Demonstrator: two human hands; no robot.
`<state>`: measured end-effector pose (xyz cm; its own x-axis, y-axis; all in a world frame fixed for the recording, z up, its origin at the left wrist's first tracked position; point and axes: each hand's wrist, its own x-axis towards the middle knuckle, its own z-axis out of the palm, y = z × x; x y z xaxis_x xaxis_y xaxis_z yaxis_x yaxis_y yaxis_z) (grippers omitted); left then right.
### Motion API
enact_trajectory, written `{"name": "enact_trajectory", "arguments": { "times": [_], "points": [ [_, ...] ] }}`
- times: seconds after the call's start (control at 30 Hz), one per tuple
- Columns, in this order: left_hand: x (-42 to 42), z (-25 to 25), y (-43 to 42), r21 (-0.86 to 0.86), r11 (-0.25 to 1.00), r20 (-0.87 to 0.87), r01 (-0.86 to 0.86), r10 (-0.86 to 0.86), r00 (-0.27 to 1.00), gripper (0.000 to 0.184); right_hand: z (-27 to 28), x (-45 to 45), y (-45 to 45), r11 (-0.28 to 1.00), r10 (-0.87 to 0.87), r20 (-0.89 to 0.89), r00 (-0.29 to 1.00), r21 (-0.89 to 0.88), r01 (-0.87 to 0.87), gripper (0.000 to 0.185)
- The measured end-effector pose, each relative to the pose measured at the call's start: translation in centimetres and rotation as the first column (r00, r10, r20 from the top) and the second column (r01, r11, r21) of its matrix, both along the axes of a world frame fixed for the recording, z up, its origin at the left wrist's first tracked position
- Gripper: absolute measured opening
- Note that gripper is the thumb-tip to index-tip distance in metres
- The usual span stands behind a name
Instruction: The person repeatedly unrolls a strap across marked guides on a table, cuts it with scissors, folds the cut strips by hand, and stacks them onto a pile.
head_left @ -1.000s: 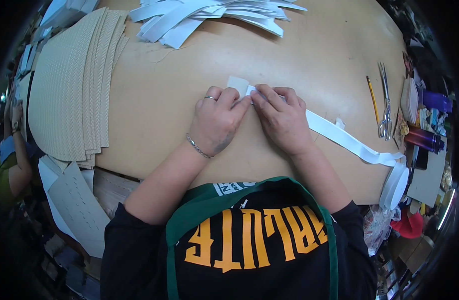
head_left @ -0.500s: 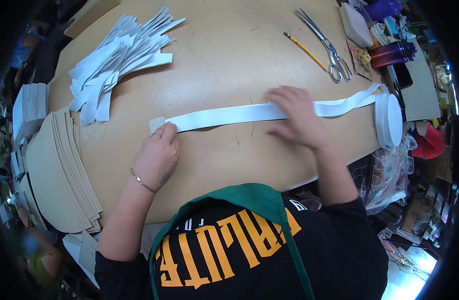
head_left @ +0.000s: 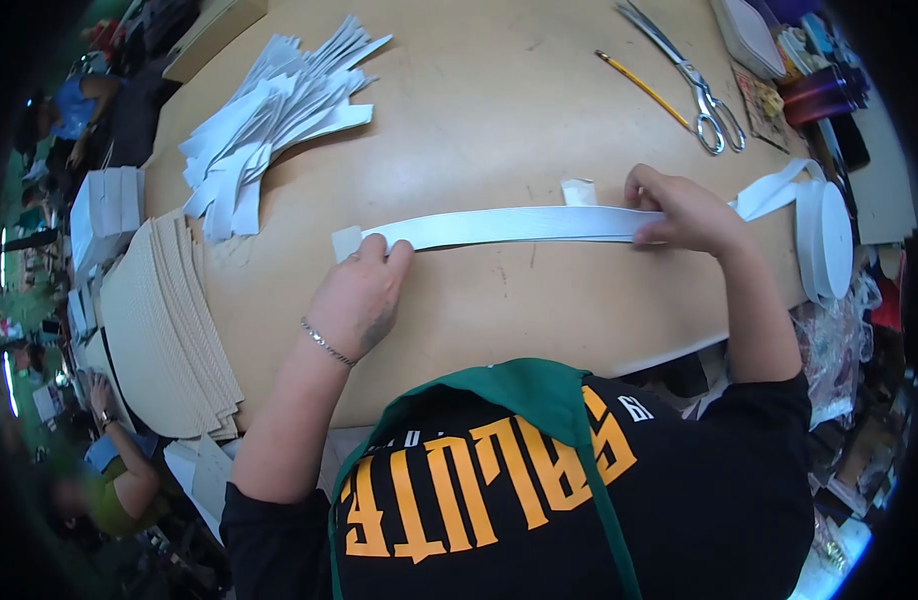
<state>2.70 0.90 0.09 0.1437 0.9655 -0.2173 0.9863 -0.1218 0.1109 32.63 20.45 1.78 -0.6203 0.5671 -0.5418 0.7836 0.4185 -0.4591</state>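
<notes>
A white elastic band [head_left: 519,225] lies stretched across the table between my hands. My left hand [head_left: 357,300] holds its left end down with bent fingers, beside a pale tape mark [head_left: 347,243]. My right hand [head_left: 684,215] grips the band farther right, thumb below and fingers curled over it. Past that hand the band runs slackly to its white roll [head_left: 825,240], which stands on edge. Another pale tape mark [head_left: 579,192] sticks out just above the band, left of my right hand.
A heap of cut white strips [head_left: 274,125] lies at the back left. Stacked beige textured sheets [head_left: 164,330] and white boxes [head_left: 107,215] line the left edge. Scissors [head_left: 694,80], a pencil [head_left: 644,90] and a dark bottle [head_left: 824,95] are at the back right. Other people work at left.
My right hand has slid right along the band and closed on it, uncovering the second tape mark. My left hand stays at the band's end. The whole view has shifted.
</notes>
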Motion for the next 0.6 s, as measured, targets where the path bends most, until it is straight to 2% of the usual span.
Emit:
{"name": "enact_trajectory", "arguments": {
  "times": [0.03,0.13,0.17,0.27,0.43,0.53,0.6],
  "points": [
    [0.0,-0.2,-0.1,0.005,1.000,-0.010,0.010,-0.010,1.000,0.015,-0.2,0.5,0.4,1.000,-0.003,-0.045,0.999,0.016,0.004,0.029],
    [0.0,-0.3,-0.1,-0.003,1.000,-0.030,0.016,-0.016,0.999,0.014,0.8,1.0,2.8,0.993,0.006,-0.046,0.999,-0.114,-0.011,0.025],
    [0.1,-0.3,-0.1,-0.007,1.000,-0.033,0.020,-0.020,0.999,0.014,1.0,1.1,3.3,0.997,0.044,-0.028,0.999,-0.055,-0.046,0.022],
    [0.1,-0.4,0.0,-0.030,0.999,-0.051,0.023,-0.024,0.998,0.013,1.0,0.5,5.1,0.991,0.103,0.076,0.992,-0.096,-0.095,0.019],
    [0.4,0.2,0.0,-0.080,0.995,0.009,-0.057,0.057,0.998,0.037,0.7,0.6,5.9,0.992,-0.021,0.178,0.984,-0.123,0.043,0.035],
    [0.8,0.8,0.3,-0.126,0.989,-0.020,-0.076,0.074,0.997,0.053,-1.0,1.6,5.6,0.996,0.019,0.163,0.986,0.086,-0.034,0.038],
    [0.9,0.8,0.5,-0.134,0.989,-0.042,-0.058,0.053,0.998,0.060,-1.0,1.7,5.2,0.996,-0.033,0.156,0.987,0.087,0.020,0.040]
  ]
}}
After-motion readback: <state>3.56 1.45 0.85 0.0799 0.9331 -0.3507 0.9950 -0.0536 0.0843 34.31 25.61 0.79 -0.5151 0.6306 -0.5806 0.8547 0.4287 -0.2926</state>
